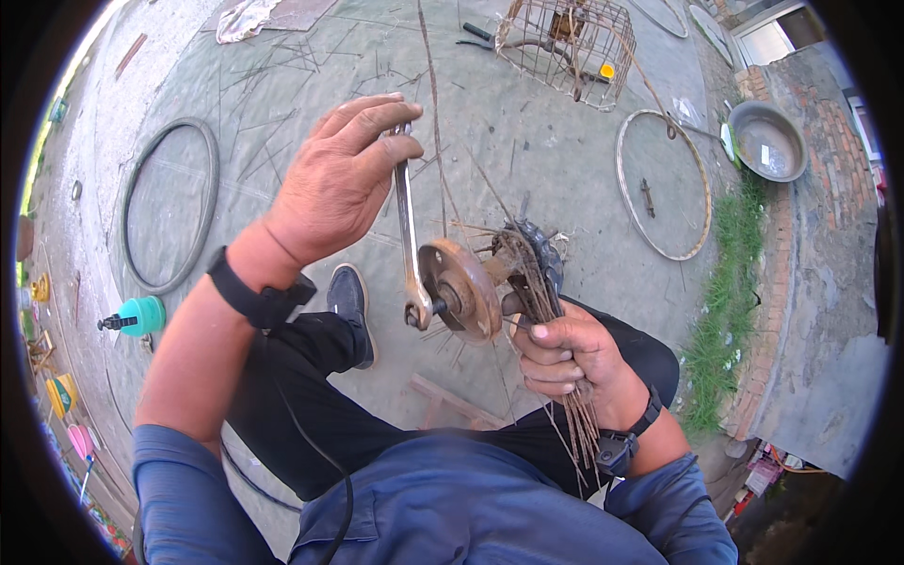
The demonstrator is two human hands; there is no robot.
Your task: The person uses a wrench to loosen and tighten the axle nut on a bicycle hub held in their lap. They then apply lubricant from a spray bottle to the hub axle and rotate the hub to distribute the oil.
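Note:
My left hand (349, 166) grips the upper end of a metal wrench (407, 233) between thumb and fingers. The wrench stands nearly upright in view, its lower end around a nut (417, 314) on the axle of a rusty wheel hub (459, 289). Beyond the rusty round brake drum or disc, a dark toothed sprocket (547, 254) sits at the hub's right side. Rusty spokes (580, 424) are bunched together below and beside the hub. My right hand (565, 353) is closed around this bunch close to the hub. Parts of the hub are hidden behind the spokes.
A bicycle tyre (131, 205) lies at left near a teal spray bottle (143, 316). Loose spokes (268, 134) are scattered ahead. A wire basket (565, 49) with handlebar is at top. A bare rim (621, 176) and grey basin (798, 141) are at right; a wooden piece (455, 399) lies between my legs.

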